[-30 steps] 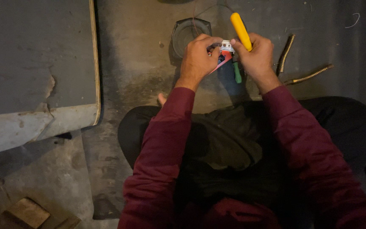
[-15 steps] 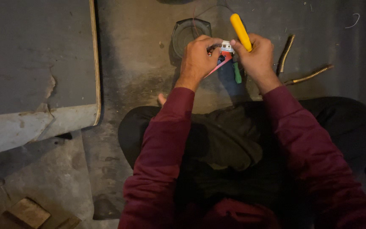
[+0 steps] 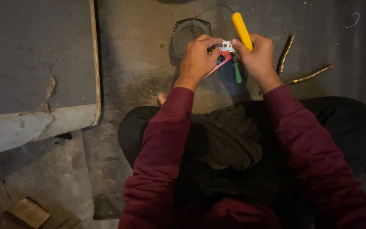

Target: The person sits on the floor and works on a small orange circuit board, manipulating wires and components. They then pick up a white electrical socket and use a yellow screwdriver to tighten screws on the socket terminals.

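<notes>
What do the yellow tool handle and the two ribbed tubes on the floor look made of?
Yellow tool handle, gripped in the right hand: probably plastic, given its uniform saturated colour and smooth, slightly glossy surface. Ribbed tubes: likely flexible metal conduit, with spiral ribbing and a dull brassy sheen; dim light leaves metal versus metallised plastic open.

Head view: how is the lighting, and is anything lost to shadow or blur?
Head view: dim, uneven light, brightest on the concrete floor around the left hand and right hand; the yellow handle reads clearly, no glare; the small white part between the hands is too small to resolve; the lap and right edge sink into dark shadow; no obvious motion blur.
</notes>
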